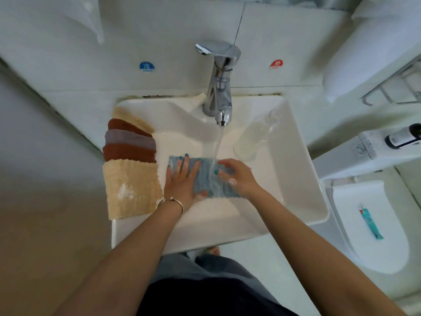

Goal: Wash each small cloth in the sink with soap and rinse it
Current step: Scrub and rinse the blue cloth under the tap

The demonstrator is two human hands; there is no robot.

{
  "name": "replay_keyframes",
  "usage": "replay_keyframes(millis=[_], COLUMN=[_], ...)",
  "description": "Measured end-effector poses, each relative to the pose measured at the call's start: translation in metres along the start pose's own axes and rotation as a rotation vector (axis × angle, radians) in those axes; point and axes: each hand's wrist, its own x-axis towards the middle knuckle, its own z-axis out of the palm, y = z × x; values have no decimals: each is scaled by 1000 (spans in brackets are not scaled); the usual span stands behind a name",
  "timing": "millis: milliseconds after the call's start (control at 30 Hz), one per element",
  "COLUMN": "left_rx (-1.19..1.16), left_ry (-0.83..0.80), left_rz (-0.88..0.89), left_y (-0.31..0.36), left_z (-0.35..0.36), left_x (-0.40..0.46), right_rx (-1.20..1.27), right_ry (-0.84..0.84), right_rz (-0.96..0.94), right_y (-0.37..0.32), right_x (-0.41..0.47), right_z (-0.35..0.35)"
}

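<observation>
Blue cloth under the running tap, mid-frame: looks like the rinse.

Left hand lies flat, fingers straight, pressing the blue cloth in the sink; right hand, soapy and blurred, fingers curled onto the cloth's right end under the stream. Next, I'd judge: squeeze out, then take one from the stack of cloths, frame left.

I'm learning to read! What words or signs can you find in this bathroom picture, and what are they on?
"COLD": on the blue round sticker on the wall left of the tap, under a sign I can't make out.
Red round sticker right of the tap: its small word is too blurred to read.
Dark bottle at far right: label too small.
Teal tube: print too small.
</observation>
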Motion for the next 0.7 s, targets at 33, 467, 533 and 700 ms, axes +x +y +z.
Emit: replay_keyframes(millis=[33,467,533,700], left_rx=[4,14,3,-32], left_ry=[-11,-5,-28,-47], left_rz=[-13,-133,-134,-133], left_y=[-1,-9,-9,-9], left_z=[1,4,2,1], left_x=[-1,-24,-22,-22], right_rx=[-45,-88,-242,-429], right_ry=[-17,-43,-52,81], right_rz=[-2,-33,-57,27], right_y=[-1,-9,1,13], right_x=[6,32,28,19], right_z=[7,42,42,36])
